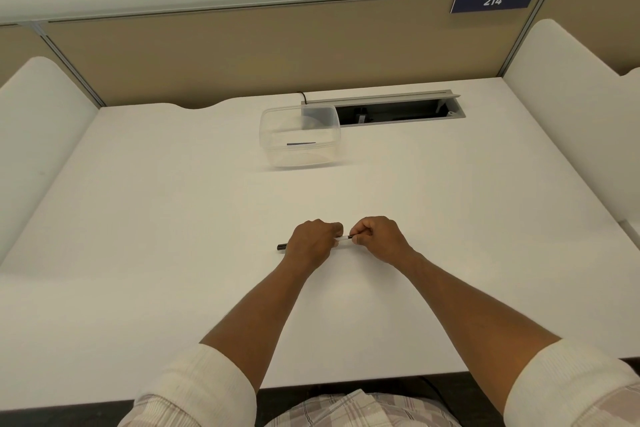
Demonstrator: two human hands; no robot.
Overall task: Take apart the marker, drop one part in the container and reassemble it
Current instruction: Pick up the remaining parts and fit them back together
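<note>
Hands, left [313, 242] and right [375, 237], both closed around the marker [342, 238] above the table [173, 218].

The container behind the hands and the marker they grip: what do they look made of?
The container: clear, thin, glossy plastic by the look; the desk and cable tray show through its walls. The marker: probably smooth plastic, a white barrel between left hand and right hand, with a black end past the left hand. Too small to judge its finish.
</note>
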